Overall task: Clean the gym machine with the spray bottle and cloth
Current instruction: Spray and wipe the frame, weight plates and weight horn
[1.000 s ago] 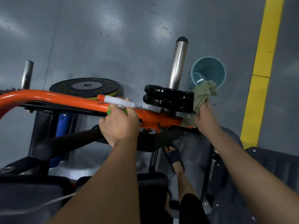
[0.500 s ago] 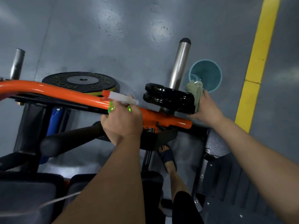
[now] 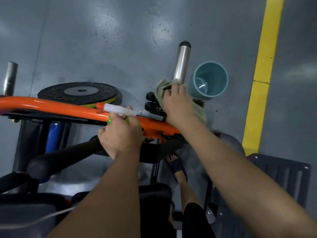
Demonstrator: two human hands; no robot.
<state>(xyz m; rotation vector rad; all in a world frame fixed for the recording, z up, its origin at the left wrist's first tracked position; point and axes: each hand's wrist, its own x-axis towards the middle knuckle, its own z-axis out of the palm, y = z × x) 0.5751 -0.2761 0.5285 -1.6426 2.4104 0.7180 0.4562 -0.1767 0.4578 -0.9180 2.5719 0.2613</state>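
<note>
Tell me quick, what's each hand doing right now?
Left hand: closed, holding the spray bottle.
Right hand: closed, holding the cloth against the black weight plates.

The right hand has left the end of the orange bar and climbed onto the stacked black plates. The cloth it grips now lies over them, against the steel post.
</note>
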